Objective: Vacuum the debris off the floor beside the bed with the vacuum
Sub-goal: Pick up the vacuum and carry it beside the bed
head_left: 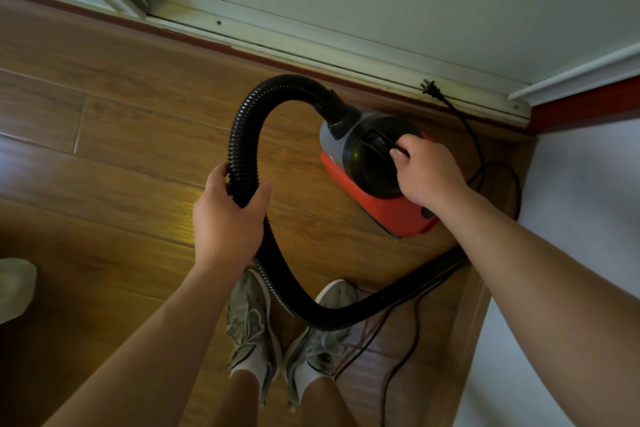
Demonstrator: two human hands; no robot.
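Left hand [227,218]: we grip the black hose [242,135].
Right hand [427,172]: we grip the handle of the red vacuum [381,204].
Plug [430,88]: lies loose by the wall.

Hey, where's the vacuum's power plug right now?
Head view, upper right: the plug lies loose on the white sliding-door track, just beyond the red vacuum that the right hand grips.

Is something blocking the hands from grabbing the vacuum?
Nothing visible does. The left hand already grips the black hose, and the right hand grips the handle on top of the red vacuum.
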